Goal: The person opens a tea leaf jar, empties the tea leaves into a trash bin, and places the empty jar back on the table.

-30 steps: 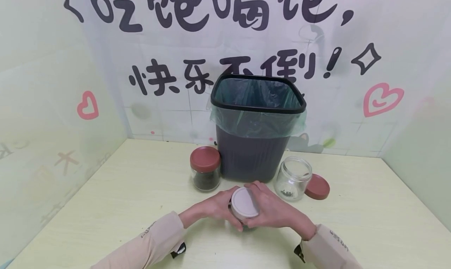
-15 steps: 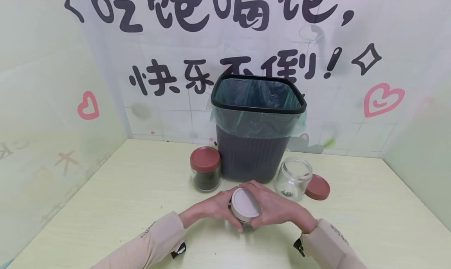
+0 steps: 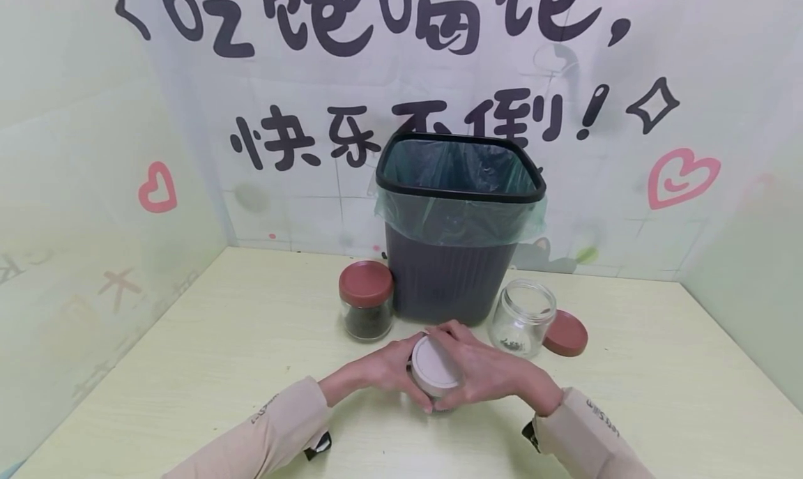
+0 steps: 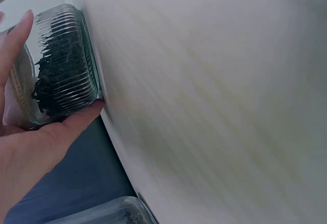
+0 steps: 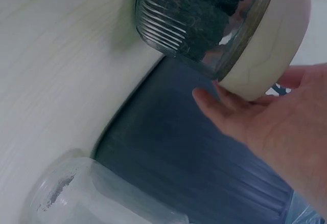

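Observation:
Between my two hands a ribbed glass jar (image 4: 64, 60) stands upright on the table, holding dark, shredded, leaf-like bits. Its wide pale lid (image 3: 434, 362) sits on top. My left hand (image 3: 392, 369) grips the glass body from the left, thumb on the near side and fingers round the far side. From the right, my right hand (image 3: 486, 371) holds the lid, its thumb at the near edge and its fingers over the far edge. In the right wrist view a thumb or finger lies along the lid's lower rim.
Behind the hands stands a dark trash bin (image 3: 448, 277) with a green liner. Left of it is a red-lidded jar (image 3: 366, 301) with dark contents. To the right, an open glass jar (image 3: 522, 318) holds a few dark bits, beside a loose red lid (image 3: 566, 333).
My right hand has shifted slightly round the lid, its thumb moving right and then back left. My left hand and the jar have stayed in place.

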A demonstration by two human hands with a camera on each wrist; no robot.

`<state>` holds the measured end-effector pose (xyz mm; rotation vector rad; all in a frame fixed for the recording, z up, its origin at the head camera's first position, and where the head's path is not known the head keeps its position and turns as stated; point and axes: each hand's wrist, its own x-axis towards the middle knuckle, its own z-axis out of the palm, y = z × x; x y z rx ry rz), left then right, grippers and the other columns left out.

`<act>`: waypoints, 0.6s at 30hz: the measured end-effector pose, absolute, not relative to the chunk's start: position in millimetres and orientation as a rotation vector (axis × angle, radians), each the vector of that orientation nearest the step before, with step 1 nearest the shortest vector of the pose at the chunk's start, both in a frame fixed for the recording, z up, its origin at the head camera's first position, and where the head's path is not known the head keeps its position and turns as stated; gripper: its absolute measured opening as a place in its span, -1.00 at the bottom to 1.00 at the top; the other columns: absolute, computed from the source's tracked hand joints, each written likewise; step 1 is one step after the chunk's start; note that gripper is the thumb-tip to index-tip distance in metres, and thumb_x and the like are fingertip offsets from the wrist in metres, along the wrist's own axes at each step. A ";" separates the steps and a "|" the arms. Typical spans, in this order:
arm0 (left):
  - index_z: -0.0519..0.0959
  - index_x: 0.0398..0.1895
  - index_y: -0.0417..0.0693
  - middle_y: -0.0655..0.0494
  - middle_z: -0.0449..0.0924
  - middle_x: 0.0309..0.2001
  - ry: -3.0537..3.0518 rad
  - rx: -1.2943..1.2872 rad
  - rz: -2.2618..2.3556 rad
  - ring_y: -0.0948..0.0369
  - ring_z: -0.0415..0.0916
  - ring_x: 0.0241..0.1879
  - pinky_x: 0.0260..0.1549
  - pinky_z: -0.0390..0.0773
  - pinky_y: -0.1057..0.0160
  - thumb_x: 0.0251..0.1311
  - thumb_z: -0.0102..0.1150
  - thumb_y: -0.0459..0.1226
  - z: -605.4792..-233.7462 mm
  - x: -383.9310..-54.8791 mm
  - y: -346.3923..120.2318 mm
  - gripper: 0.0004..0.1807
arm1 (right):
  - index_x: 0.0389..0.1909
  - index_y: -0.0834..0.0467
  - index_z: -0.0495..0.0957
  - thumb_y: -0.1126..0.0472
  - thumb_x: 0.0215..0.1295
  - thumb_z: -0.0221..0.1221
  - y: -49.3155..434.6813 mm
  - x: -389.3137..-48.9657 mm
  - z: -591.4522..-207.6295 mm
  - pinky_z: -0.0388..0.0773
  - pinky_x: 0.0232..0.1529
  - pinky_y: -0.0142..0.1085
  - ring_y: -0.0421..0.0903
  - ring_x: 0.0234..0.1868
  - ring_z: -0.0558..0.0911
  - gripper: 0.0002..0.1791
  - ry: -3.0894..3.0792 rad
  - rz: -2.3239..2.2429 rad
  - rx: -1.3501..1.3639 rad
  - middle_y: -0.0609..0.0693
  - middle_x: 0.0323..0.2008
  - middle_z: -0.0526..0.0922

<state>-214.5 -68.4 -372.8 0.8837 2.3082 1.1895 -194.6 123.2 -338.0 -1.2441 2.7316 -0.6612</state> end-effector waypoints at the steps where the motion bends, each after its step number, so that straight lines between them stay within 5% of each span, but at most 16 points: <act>1: 0.23 0.14 -0.07 0.15 0.40 0.00 2.318 0.887 1.177 0.22 0.34 -0.01 -0.05 0.33 0.33 -0.36 0.48 -0.31 -372.6 -214.7 -68.4 -0.12 | 0.20 0.34 0.16 -0.10 -0.18 0.31 122.0 -193.5 -338.4 0.43 -0.16 -0.31 -0.07 -0.10 0.36 -0.03 2.777 -0.642 -1.222 0.13 -0.01 0.28; 4: 0.24 0.12 -0.08 0.12 0.41 -0.01 2.350 0.884 1.134 0.20 0.35 -0.02 -0.07 0.34 0.30 -0.35 0.48 -0.29 -371.8 -215.4 -69.0 -0.15 | 0.13 0.35 0.23 -0.38 -0.31 0.26 117.2 -190.9 -341.5 0.43 -0.22 -0.30 -0.10 -0.20 0.37 0.10 2.948 -0.524 -1.179 0.10 -0.13 0.33; 7: 0.23 0.12 -0.09 0.12 0.41 -0.02 2.365 0.881 1.122 0.20 0.35 -0.02 -0.08 0.34 0.30 -0.36 0.48 -0.27 -371.3 -215.2 -69.2 -0.14 | -0.02 0.34 0.34 -0.44 -0.33 0.20 112.4 -189.4 -344.6 0.40 -0.31 -0.31 -0.12 -0.32 0.33 0.03 3.075 -0.398 -1.194 0.04 -0.29 0.35; 12: 0.27 0.08 -0.05 0.17 0.42 -0.04 2.356 0.874 1.145 0.25 0.36 -0.05 -0.10 0.35 0.34 -0.38 0.49 -0.25 -371.8 -214.2 -68.3 -0.17 | -0.16 0.29 0.40 -0.29 -0.24 0.26 111.6 -189.2 -344.1 0.37 -0.39 -0.38 -0.15 -0.40 0.27 -0.20 3.093 -0.341 -1.290 0.00 -0.40 0.31; 18: 0.25 0.11 -0.05 0.18 0.40 -0.03 2.345 0.859 1.169 0.24 0.35 -0.04 -0.08 0.34 0.33 -0.39 0.49 -0.27 -372.1 -213.3 -67.4 -0.14 | -0.05 0.28 0.35 -0.09 -0.22 0.32 114.6 -191.4 -338.6 0.42 -0.31 -0.37 -0.13 -0.31 0.30 -0.26 2.964 -0.419 -1.307 0.03 -0.30 0.31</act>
